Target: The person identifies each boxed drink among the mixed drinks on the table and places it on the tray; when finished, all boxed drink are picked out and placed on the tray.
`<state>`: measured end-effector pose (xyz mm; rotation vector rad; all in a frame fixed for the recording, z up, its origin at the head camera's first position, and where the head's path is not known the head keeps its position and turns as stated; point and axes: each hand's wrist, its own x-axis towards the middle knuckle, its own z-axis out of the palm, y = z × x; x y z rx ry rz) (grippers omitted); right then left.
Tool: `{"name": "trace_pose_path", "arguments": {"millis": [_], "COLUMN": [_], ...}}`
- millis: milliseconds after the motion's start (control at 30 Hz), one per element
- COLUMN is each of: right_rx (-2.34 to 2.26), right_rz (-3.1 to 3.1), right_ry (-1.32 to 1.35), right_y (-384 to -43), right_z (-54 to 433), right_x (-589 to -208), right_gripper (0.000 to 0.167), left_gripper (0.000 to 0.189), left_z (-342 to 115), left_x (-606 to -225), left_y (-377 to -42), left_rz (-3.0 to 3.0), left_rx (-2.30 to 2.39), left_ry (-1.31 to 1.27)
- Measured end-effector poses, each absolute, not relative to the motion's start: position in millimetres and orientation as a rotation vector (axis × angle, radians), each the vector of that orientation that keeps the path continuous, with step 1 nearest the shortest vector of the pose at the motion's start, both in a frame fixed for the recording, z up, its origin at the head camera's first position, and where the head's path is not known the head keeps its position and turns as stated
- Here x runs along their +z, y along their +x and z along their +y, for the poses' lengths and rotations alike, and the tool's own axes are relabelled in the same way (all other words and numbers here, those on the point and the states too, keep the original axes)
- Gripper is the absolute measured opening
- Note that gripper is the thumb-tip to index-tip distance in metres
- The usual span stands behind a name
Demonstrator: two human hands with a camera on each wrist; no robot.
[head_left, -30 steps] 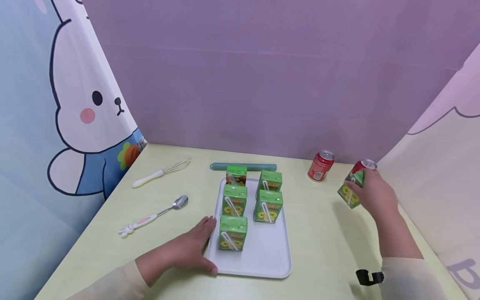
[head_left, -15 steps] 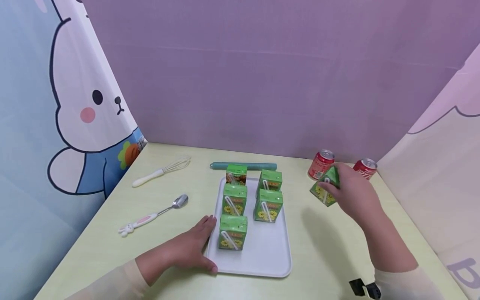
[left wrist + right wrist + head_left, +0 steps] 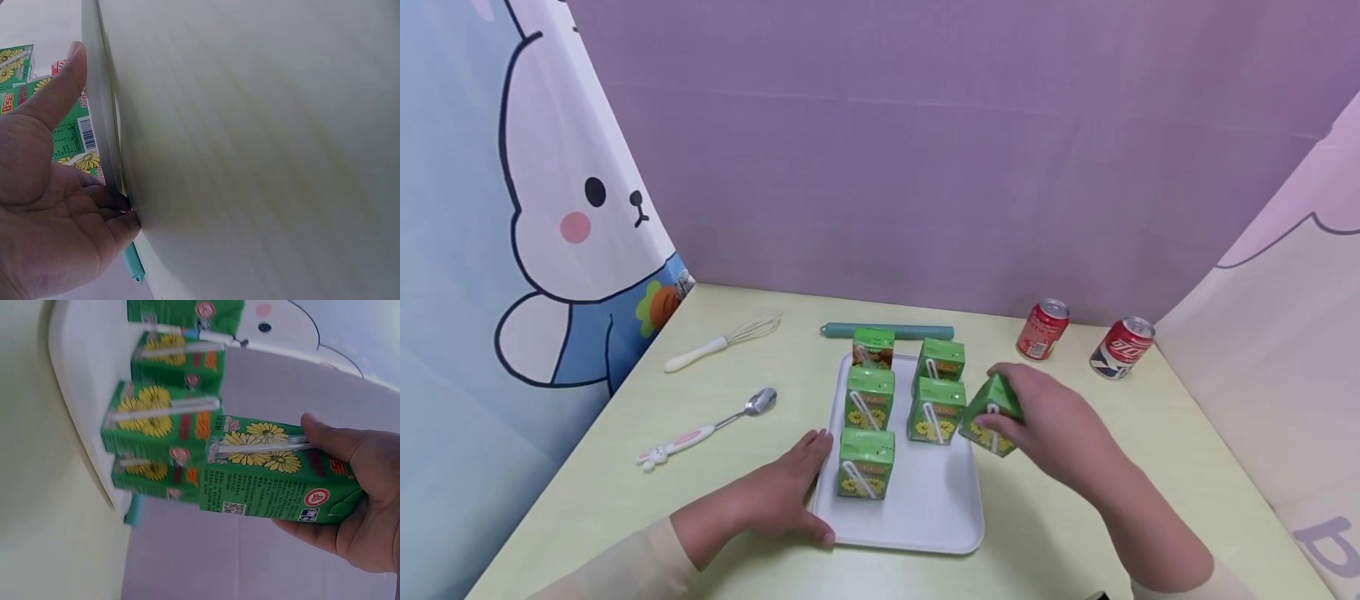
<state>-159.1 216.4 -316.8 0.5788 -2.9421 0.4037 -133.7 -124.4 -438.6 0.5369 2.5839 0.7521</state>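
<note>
My right hand (image 3: pixel 1052 425) grips a green drink carton (image 3: pixel 992 415) with a straw on its side, its thumb on the front. The carton hangs tilted just off the right edge of a white tray (image 3: pixel 925 508). In the right wrist view the held drink carton (image 3: pixel 275 475) overlaps the standing ones. On the tray stand several like cartons, such as a front left carton (image 3: pixel 865 467) and a right carton (image 3: pixel 936 410). At the tray's left front corner my left hand (image 3: pixel 786 492) rests with thumb and fingers spread along the rim. The left wrist view shows its fingertips touching the tray rim (image 3: pixel 100 94).
Two red drink cans, a left can (image 3: pixel 1042 331) and a right can (image 3: pixel 1122 347), stand at the back right. A teal rod (image 3: pixel 917 332) lies behind the tray. To the left lie a whisk (image 3: pixel 726 342) and a spoon with a rabbit handle (image 3: pixel 707 431). A purple curtain (image 3: pixel 925 167) bounds the back.
My right hand has carried the carton left, from in front of the right can to the tray's right edge. That can is now uncovered. The left hand has stayed at the tray.
</note>
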Motion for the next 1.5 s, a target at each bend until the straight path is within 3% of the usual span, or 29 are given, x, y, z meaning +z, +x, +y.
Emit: {"name": "trace_pose_path", "arguments": {"millis": [400, 867, 1500], "right_rx": [0.329, 0.285, 0.330], "right_rz": [-2.974, -3.043, -2.996], "right_ry": [0.717, 0.952, 1.024], "right_y": [-141.7, -147.9, -150.5], "right_z": [188.2, 169.0, 171.1], "right_x": [-345.6, -388.3, -393.7], "right_gripper": [0.061, 0.061, 0.068], "left_gripper": [0.134, 0.135, 0.127], "left_z": [-124.3, -124.4, -132.5], "left_x": [-438.3, -438.7, -437.0], "left_y": [-132.6, -132.9, -139.9], "left_rz": [2.593, 2.586, 2.562], "left_rx": [0.742, 0.747, 0.820], "left_ry": [0.541, 0.536, 0.533]}}
